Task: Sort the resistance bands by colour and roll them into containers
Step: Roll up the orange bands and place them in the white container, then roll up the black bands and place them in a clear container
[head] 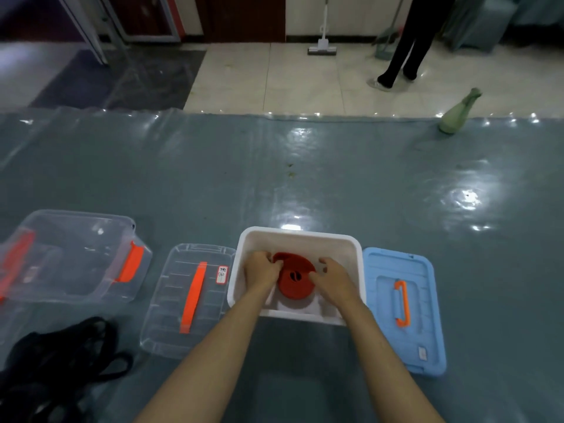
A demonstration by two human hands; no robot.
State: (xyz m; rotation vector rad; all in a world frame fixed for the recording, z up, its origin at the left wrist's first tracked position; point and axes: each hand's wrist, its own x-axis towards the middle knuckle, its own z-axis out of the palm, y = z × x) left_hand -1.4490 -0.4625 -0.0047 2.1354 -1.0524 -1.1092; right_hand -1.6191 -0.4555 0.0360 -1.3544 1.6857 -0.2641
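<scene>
A rolled red resistance band lies inside the white container in front of me. Both of my hands are down in that container. My left hand grips the roll's left edge with curled fingers. My right hand holds the roll's right side, fingers curled over it. A loose heap of black bands lies on the mat at the lower left. A clear container with orange latches stands open at the left, nothing visible inside it.
A clear lid with an orange handle lies between the two containers. A blue lid with an orange handle lies right of the white one. A green spray bottle stands at the mat's far right edge. A person's legs are beyond.
</scene>
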